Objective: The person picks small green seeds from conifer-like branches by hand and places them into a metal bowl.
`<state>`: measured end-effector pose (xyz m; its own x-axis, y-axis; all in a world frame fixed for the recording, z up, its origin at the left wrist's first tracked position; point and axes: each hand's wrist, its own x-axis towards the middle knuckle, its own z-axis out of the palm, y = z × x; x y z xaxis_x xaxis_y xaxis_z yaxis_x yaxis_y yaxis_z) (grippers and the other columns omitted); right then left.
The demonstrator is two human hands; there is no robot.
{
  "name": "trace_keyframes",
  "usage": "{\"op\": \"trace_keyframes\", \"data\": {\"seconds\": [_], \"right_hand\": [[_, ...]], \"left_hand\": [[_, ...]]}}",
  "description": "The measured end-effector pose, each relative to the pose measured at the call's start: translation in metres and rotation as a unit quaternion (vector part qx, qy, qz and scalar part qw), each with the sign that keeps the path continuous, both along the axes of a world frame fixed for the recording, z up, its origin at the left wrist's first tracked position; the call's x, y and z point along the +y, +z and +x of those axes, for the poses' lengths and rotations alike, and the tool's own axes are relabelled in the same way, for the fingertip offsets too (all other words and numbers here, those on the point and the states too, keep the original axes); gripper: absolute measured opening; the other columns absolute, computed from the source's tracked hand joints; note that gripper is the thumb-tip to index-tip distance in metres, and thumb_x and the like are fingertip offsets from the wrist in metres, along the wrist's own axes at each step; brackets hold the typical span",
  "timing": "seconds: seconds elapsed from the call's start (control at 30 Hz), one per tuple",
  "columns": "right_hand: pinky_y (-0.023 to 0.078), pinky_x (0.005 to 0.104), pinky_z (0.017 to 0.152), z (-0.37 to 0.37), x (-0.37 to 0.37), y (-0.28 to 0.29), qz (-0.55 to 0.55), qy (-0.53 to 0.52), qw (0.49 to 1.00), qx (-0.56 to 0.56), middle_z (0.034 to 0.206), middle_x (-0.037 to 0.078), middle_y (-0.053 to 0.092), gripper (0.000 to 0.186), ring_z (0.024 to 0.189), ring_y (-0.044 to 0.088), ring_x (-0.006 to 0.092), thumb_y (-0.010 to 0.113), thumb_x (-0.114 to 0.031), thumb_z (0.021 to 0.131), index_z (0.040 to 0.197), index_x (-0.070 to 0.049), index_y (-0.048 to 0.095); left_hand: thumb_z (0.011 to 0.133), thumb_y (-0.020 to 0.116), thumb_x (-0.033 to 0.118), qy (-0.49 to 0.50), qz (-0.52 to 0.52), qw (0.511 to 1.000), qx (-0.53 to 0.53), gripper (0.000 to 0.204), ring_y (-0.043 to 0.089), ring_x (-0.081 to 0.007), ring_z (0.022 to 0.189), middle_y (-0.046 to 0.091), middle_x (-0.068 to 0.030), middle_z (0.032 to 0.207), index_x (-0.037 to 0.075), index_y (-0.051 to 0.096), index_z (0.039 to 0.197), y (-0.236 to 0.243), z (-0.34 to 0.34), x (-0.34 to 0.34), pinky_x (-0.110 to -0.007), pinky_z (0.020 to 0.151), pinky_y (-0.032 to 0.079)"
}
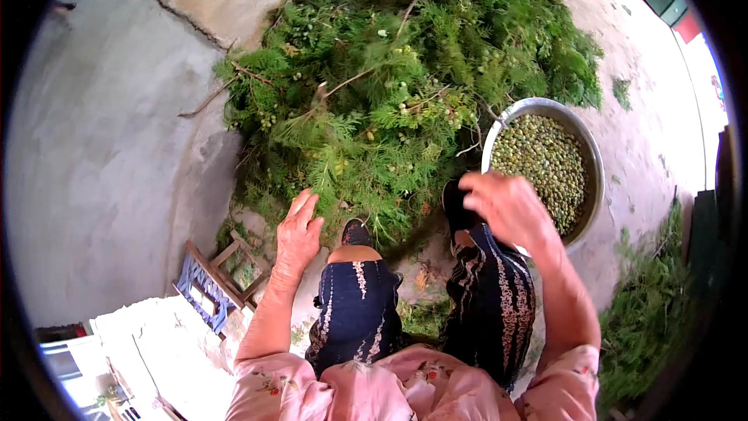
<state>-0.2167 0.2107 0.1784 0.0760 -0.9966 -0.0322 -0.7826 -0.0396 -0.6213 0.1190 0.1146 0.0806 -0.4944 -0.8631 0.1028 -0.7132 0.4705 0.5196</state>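
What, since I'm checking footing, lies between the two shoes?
Green branches lie between the shoes, as the head view shows.

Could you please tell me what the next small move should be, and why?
Probably reach the left hand forward and draw in a branch from the conifer pile: that hand is beside the foliage and appears empty, while the metal basin near the right hand holds small green cones resembling those on some branches.

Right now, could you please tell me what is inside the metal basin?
The metal basin holds many small greenish pieces; they hide its bottom, and the right hand covers part of its rim.
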Motion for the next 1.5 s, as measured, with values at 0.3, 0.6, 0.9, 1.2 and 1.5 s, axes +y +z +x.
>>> {"op": "trace_keyframes", "data": {"seconds": [0.3, 0.6, 0.9, 1.2, 1.5], "right_hand": [[0.049, 0.0383, 0.070, 0.035, -0.142, -0.053, 0.049, 0.009, 0.997, 0.055, 0.085, 0.017, 0.061, 0.019, 0.078, 0.061, 0.0277, 0.054, -0.017, 0.083, 0.089, 0.000, 0.060], [0.050, 0.0377, 0.068, 0.142, -0.098, -0.148, 0.281, -0.133, 0.935, -0.168, 0.078, 0.006, 0.065, 0.027, 0.069, 0.062, 0.0162, 0.057, -0.032, 0.082, 0.083, -0.007, 0.065], [0.031, 0.0378, 0.098, 0.168, -0.027, -0.139, 0.147, -0.149, 0.580, -0.787, 0.126, 0.006, 0.046, 0.063, 0.117, 0.039, 0.0228, 0.059, -0.046, 0.078, 0.127, -0.011, 0.042], [0.046, 0.0254, 0.066, 0.133, 0.003, -0.054, 0.096, -0.270, 0.682, -0.673, 0.101, 0.008, 0.056, 0.034, 0.079, 0.056, 0.0133, 0.057, -0.005, 0.081, 0.114, -0.001, 0.049], [0.044, 0.0236, 0.072, 0.125, 0.061, -0.023, 0.003, -0.197, 0.699, -0.688, 0.087, 0.005, 0.060, 0.041, 0.077, 0.055, 0.0123, 0.054, 0.011, 0.073, 0.114, 0.004, 0.052]], "left_hand": [[0.074, 0.053, 0.004, -0.047, -0.049, 0.997, 0.028, 0.035, 0.053, -0.0296, 0.102, 0.052, -0.0166, 0.115, 0.000, 0.053, 0.108, -0.008, 0.007, 0.000, -0.034, 0.083, 0.046], [0.072, 0.061, 0.001, -0.022, 0.161, 0.971, 0.178, 0.045, 0.051, -0.0213, 0.109, 0.050, -0.0134, 0.122, 0.005, 0.053, 0.116, 0.036, 0.004, -0.007, -0.031, 0.086, 0.044], [0.077, 0.066, 0.019, -0.073, 0.129, 0.948, 0.280, 0.046, 0.047, -0.0254, 0.115, 0.048, -0.0145, 0.125, 0.008, 0.052, 0.119, 0.109, -0.024, 0.055, -0.034, 0.094, 0.040], [0.074, 0.068, 0.004, -0.049, 0.222, 0.890, 0.395, 0.049, 0.052, -0.0151, 0.094, 0.047, -0.0087, 0.122, -0.003, 0.049, 0.119, 0.119, -0.018, 0.170, -0.027, 0.087, 0.040], [0.078, 0.054, -0.004, 0.159, 0.261, 0.842, 0.445, 0.045, 0.052, -0.0105, 0.078, 0.054, -0.0073, 0.103, 0.000, 0.044, 0.121, 0.104, -0.004, 0.221, -0.024, 0.074, 0.044]]}}
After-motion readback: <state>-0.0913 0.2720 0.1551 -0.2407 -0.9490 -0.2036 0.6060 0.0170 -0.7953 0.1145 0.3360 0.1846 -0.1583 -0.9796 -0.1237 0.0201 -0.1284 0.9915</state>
